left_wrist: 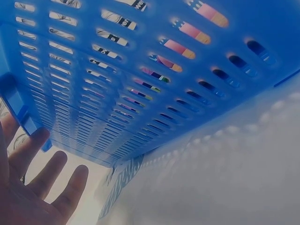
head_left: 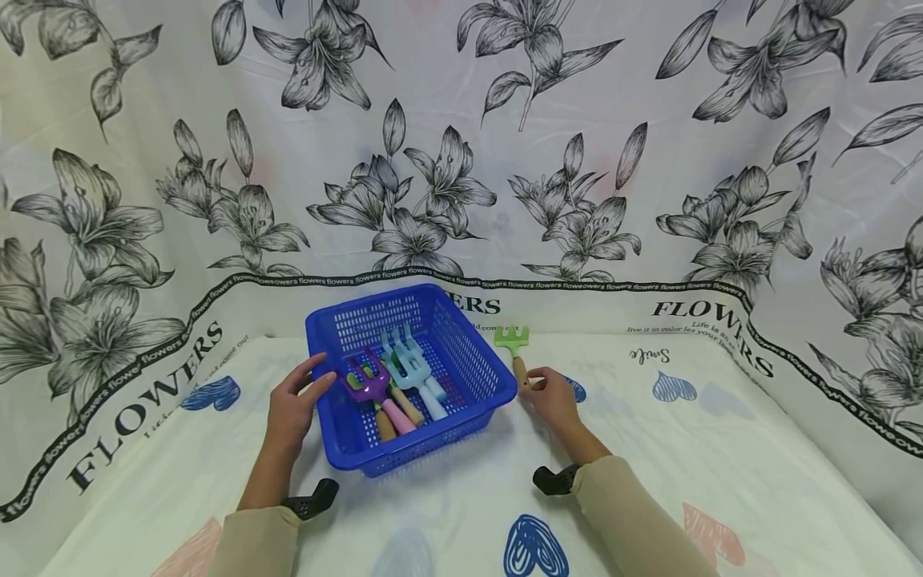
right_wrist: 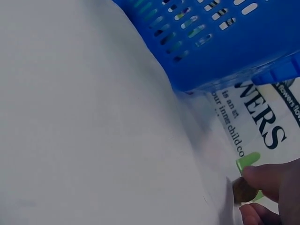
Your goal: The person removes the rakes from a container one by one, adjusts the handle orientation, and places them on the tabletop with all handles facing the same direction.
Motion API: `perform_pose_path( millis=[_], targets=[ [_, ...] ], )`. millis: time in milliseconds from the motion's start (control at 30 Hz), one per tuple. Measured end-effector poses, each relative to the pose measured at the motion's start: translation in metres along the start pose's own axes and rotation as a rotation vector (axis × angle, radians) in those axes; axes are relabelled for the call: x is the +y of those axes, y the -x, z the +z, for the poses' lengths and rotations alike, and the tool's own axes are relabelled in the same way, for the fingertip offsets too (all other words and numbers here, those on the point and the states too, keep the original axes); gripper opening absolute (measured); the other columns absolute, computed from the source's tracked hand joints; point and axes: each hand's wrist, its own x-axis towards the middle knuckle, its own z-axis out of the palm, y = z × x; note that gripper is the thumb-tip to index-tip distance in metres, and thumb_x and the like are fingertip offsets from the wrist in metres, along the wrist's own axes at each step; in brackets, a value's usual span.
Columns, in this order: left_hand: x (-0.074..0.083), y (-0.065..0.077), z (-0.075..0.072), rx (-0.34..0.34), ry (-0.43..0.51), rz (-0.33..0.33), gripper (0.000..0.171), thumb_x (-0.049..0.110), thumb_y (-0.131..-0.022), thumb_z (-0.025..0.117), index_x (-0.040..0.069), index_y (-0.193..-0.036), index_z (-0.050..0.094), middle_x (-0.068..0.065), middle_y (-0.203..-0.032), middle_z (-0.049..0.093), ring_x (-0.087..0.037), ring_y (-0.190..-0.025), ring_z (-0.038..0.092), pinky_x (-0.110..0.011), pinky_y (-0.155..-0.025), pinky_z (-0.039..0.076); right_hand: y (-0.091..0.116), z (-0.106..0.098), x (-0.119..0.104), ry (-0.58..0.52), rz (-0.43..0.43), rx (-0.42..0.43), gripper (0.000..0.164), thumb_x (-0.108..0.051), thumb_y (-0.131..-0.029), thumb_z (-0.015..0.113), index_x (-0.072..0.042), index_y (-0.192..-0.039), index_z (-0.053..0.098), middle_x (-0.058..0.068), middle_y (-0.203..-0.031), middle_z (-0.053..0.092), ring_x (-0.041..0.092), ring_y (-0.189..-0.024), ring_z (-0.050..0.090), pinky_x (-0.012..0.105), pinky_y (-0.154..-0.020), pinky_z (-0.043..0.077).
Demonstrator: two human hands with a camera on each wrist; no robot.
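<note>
Where the white cloth (head_left: pixel 216 457) runs out toward its left side, a dark blue scribbled heart (head_left: pixel 211 393) is printed near the black word FLOWERS. Next to the right comes the left hand (head_left: pixel 292 409), rising from a beige sleeve (head_left: pixel 252 541) with a black wrist mount (head_left: pixel 312 498); its fingers are loosely spread and mostly extended, wrapped round nothing, and the thumb tip overlaps the left rim of a blue plastic basket (head_left: pixel 433 450), though how firmly it touches cannot be told. The basket stands on the cloth, set at an angle, its walls slotted. Inside, from the left, lie a purple toy garden fork (head_left: pixel 369 385) with a pink handle, two wooden handles (head_left: pixel 406 406) partly under and beside it, and two pale blue forks (head_left: pixel 411 370), one partly behind the other. Just outside the basket's right corner, a green toy garden fork (head_left: pixel 512 340) points its tines away from the person. The right hand (head_left: pixel 554 401) pinches the near end of its wooden handle between thumb and curled fingers; whether the tines touch the cloth cannot be told. Farther right, a striped blue heart (head_left: pixel 674 387) lies below the word Smile. Behind everything hangs a curtain (head_left: pixel 497 96) of black line-drawn lilies.
</note>
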Motion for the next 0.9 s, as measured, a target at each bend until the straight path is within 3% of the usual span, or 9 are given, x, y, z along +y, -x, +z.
perform_pose_path(
  millis=[333,667,900],
  targets=[
    [-0.003,0.000,-0.001,0.007,0.001,-0.009,0.062,0.043,-0.092,0.065,0.018,-0.146,0.047,-0.013,-0.151,0.038,-0.038,-0.138,0.033,-0.059,-0.106,0.032,-0.002,-0.008,-0.005,-0.074,0.030,-0.032,0.046,-0.012,-0.081,0.076,-0.005,-0.124,0.060,0.017,-0.109,0.061,0.030,-0.095,0.059,0.039,-0.075,0.052],
    [-0.005,-0.001,0.001,0.004,0.002,-0.004,0.062,0.044,-0.091,0.065,0.019,-0.145,0.047,-0.011,-0.151,0.039,-0.036,-0.137,0.035,-0.057,-0.105,0.033,-0.007,-0.026,-0.034,-0.116,0.033,0.036,0.042,-0.018,-0.088,0.071,-0.008,-0.127,0.058,0.017,-0.124,0.058,0.033,-0.111,0.057,0.047,-0.090,0.049],
    [-0.005,-0.002,0.000,0.006,-0.001,-0.009,0.066,0.051,-0.089,0.065,0.020,-0.145,0.048,-0.010,-0.151,0.039,-0.036,-0.138,0.034,-0.058,-0.106,0.032,-0.004,-0.036,-0.060,-0.175,-0.069,0.051,0.041,-0.019,-0.090,0.070,-0.009,-0.128,0.058,0.016,-0.127,0.058,0.031,-0.113,0.055,0.046,-0.090,0.049]
  ],
)
